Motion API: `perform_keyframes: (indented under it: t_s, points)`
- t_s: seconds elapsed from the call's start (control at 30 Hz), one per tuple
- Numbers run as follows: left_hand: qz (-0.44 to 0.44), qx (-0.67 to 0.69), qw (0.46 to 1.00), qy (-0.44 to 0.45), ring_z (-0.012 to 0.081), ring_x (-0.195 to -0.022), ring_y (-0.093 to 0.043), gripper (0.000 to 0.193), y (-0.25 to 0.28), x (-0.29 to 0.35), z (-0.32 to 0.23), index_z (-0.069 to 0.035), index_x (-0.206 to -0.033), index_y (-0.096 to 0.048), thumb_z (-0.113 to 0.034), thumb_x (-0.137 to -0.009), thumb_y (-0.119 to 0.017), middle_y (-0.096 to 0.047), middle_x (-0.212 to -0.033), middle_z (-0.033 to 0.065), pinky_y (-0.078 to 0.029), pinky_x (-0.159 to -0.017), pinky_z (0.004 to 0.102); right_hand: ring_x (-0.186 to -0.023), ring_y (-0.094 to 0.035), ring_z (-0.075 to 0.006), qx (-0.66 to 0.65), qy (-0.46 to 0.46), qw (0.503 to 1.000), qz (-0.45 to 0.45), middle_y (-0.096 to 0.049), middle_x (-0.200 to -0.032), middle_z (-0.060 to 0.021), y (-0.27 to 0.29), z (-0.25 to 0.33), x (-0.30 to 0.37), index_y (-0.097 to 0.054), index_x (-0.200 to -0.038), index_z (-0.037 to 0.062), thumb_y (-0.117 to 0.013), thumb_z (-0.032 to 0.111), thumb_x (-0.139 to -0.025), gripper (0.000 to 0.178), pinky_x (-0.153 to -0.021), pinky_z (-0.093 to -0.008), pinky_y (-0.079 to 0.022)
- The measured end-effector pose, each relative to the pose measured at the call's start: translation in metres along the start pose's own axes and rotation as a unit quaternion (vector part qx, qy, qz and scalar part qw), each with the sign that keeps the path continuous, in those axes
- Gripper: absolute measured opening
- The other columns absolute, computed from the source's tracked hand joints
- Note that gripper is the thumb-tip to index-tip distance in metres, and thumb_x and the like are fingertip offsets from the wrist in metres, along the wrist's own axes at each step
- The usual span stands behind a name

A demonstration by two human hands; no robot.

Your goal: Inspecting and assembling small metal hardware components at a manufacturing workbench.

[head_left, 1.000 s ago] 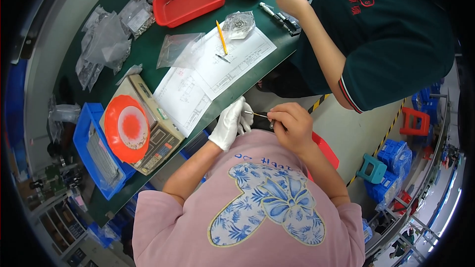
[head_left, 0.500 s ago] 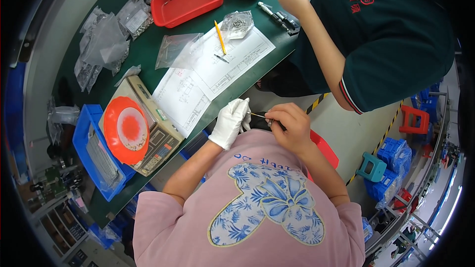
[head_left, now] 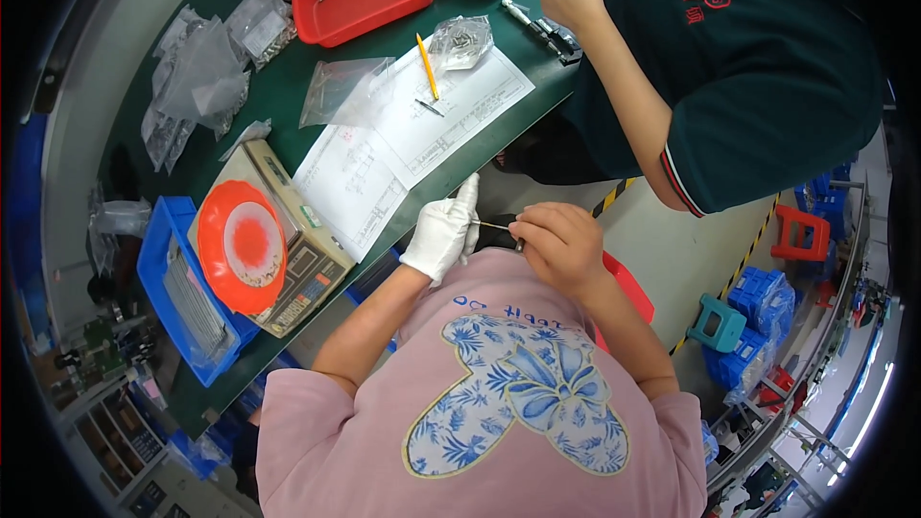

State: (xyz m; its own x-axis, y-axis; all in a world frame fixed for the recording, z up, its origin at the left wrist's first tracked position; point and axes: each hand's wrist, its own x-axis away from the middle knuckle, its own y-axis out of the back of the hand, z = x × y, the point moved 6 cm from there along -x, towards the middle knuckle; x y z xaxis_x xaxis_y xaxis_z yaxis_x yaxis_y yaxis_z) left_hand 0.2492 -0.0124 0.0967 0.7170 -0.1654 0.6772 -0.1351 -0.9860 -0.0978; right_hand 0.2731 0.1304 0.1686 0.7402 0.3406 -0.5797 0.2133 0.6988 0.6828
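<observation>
My left hand, in a white glove, is held above my lap near the table edge. Its index finger points up, while the other fingers curl inward around something too small to make out. My bare right hand grips a thin metal rod-like tool between thumb and fingers. The tool's slim shaft reaches across to the gloved fingers, where its tip is hidden. A dark end of it shows under my right fingers.
On the green table lie drawing sheets, a yellow pen, plastic bags and a red tray. A scale carries an orange dish beside a blue tray. A co-worker stands at right.
My left index finger has straightened upward, and the gloved hand has shifted slightly left. My right hand still holds the tool. The co-worker's hands have moved up a little.
</observation>
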Motion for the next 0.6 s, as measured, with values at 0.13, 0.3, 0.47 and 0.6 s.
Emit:
perform_keyframes:
  t_s: [0.13, 0.3, 0.47, 0.6]
  points:
    - [0.095, 0.033, 0.989, -0.107, 0.0074, -0.041, -0.042, 0.037, -0.001, -0.002, 0.003, -0.007, -0.064, -0.047, -0.035, -0.088, -0.045, -0.046, -0.052, 0.0011, -0.033, -0.037, 0.0202, -0.067, -0.057, -0.0198, -0.027, -0.050, 0.998, 0.023, -0.058, -0.077, -0.0029, -0.001, -0.006, 0.000, -0.061, -0.076, 0.0082, -0.062, 0.002, -0.060, 0.018, -0.056, -0.0290, -0.044]
    - [0.109, 0.028, 0.989, -0.093, 0.0091, -0.040, -0.042, 0.033, -0.003, -0.001, 0.005, -0.007, -0.062, -0.045, -0.025, -0.089, -0.040, -0.044, -0.050, 0.0017, -0.034, -0.039, 0.0194, -0.065, -0.057, -0.0193, -0.051, -0.054, 0.997, 0.011, -0.058, -0.075, -0.0028, -0.002, -0.006, 0.001, -0.061, -0.076, 0.0078, -0.061, 0.001, -0.059, 0.018, -0.054, -0.0287, -0.043]
    - [0.057, 0.052, 0.996, -0.049, 0.0080, -0.039, -0.041, 0.039, -0.007, 0.001, 0.007, -0.009, -0.059, -0.044, -0.034, -0.090, -0.045, -0.044, -0.047, 0.0009, -0.031, -0.037, 0.0201, -0.064, -0.057, -0.0191, -0.057, -0.034, 0.998, 0.005, -0.058, -0.074, -0.0025, -0.001, -0.003, 0.001, -0.061, -0.076, 0.0079, -0.060, 0.000, -0.058, 0.019, -0.052, -0.0286, -0.043]
    - [0.058, 0.021, 0.996, -0.071, 0.0074, -0.038, -0.040, 0.040, -0.006, -0.004, 0.012, -0.009, -0.059, -0.045, -0.034, -0.089, -0.047, -0.043, -0.046, -0.0002, -0.030, -0.037, 0.0205, -0.064, -0.057, -0.0195, -0.085, -0.134, 0.987, 0.020, -0.059, -0.075, -0.0048, -0.006, -0.010, 0.003, -0.062, -0.078, 0.0065, -0.062, 0.002, -0.065, 0.014, -0.053, -0.0272, -0.044]
